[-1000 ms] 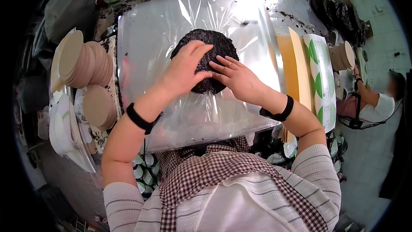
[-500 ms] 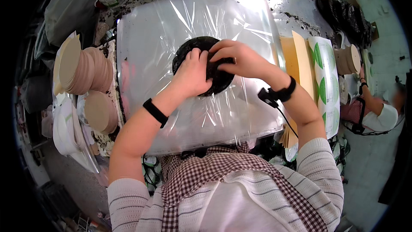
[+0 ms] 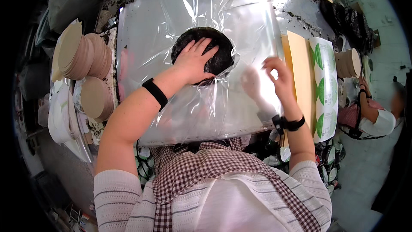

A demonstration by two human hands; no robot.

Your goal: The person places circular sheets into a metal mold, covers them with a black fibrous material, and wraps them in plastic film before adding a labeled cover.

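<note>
A round, black, glossy disc of flaky, pressed-looking matter [image 3: 222, 51] lies on clear plastic film [image 3: 193, 111] in the middle of the work surface. Creases in the film run out around its rim. My left hand [image 3: 195, 62] rests on the disc with its fingers spread and palm down. Away to the right of the disc, my right hand [image 3: 281, 79] hovers over the film, near its right edge. Its fingers are curled but apart, and no object shows between them.
Stacks of round tan cards [image 3: 96, 56] stand at the left. On the right are yellow-tan paper sheets [image 3: 300, 77] and a strip of green-and-white labels [image 3: 324, 90]. Black flaky material [image 3: 347, 25] is heaped at the far right. A co-worker [image 3: 373, 116] works beyond it.
My right hand has left the disc and moved right, toward the paper sheets. My left hand stays on the disc, its fingers now spread wider.
</note>
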